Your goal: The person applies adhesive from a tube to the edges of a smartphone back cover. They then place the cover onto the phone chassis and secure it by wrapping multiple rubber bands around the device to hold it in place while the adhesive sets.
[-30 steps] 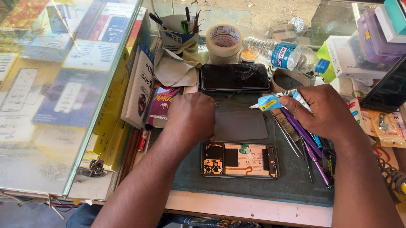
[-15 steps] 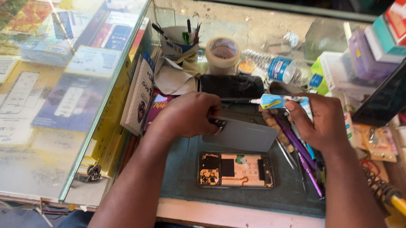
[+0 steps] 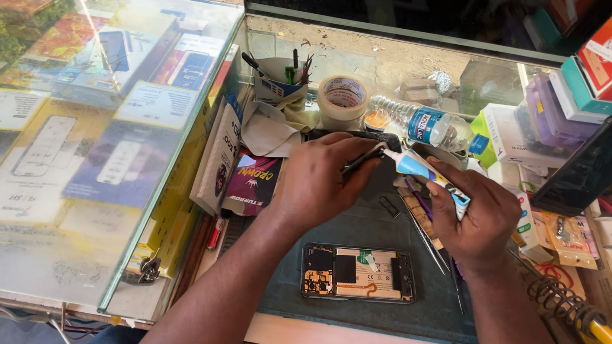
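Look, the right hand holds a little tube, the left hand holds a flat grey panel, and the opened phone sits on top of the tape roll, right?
Not quite. The opened phone lies flat on the dark mat, near the person, not on the tape roll, which stands farther back. The head view shows this. The rest holds: the right hand holds the tube and the left hand holds the panel.

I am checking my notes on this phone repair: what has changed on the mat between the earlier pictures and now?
The left hand has lifted the thin grey panel off the mat and holds it on edge. The right hand keeps its grip on the small glue tube, whose tip has come up to the panel's edge. The opened phone, tape roll and bottle stayed put.
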